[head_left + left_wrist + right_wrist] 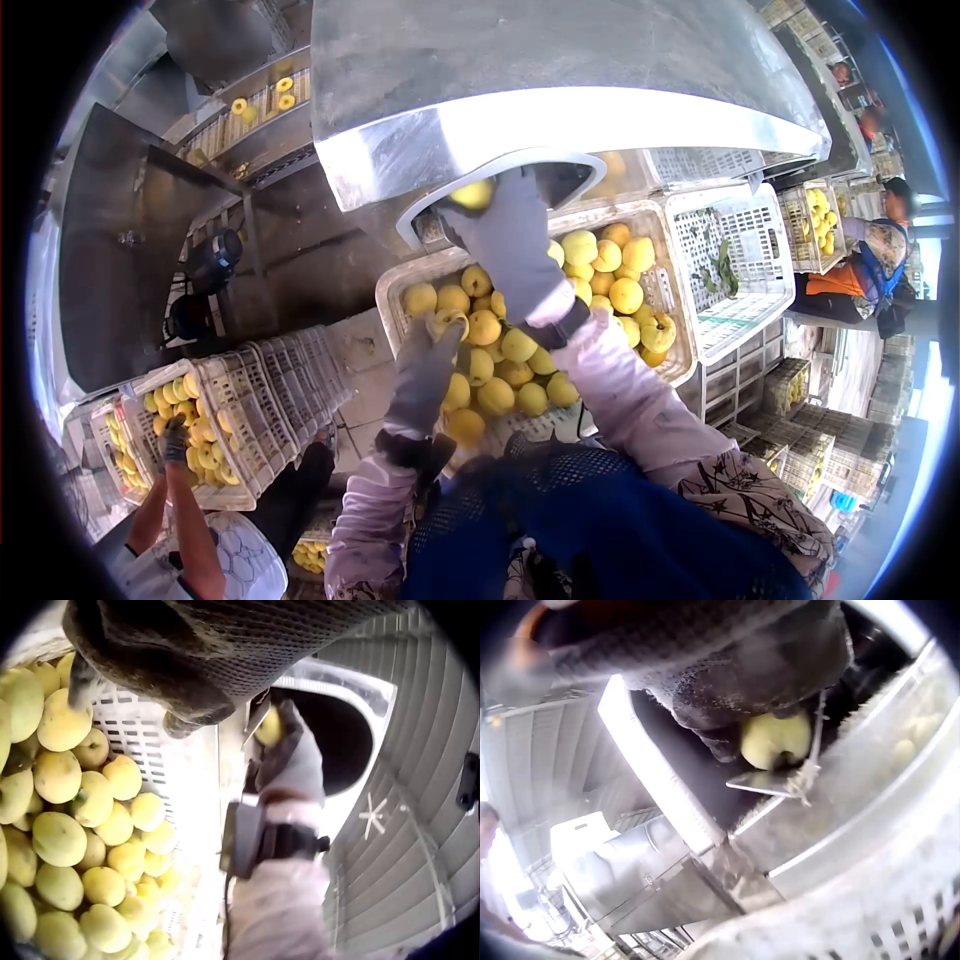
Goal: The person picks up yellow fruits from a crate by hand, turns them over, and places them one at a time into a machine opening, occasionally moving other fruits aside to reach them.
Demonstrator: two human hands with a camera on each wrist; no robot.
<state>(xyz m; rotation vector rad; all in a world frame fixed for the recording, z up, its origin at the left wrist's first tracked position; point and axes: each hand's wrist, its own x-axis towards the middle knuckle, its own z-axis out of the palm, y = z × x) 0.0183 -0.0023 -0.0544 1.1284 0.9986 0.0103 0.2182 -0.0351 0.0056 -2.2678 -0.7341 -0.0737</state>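
Note:
My gloved right hand (505, 225) reaches into the metal machine's dark opening (337, 742). It grips a yellow peach (776, 741), which sits close against a thin metal plate (761, 784) there. Lower down, over the left end of a white plastic crate (688, 350), is my gloved left hand (425, 365). Its fingers are bent about another yellow peach (449, 322), partly covered by the glove. From the left wrist, the glove (202, 656) fills the top of the view, one fingertip right at a peach. Many loose peaches (515, 373) fill the crate below both arms.
Right of the crate stands a white crate (740, 205) with some green leaves. The machine's metal hood (560, 70) overhangs the work. At left, another person's gloved hand (175, 440) touches a crate of yellow fruit (205, 460). A further person (880, 250) stands at far right.

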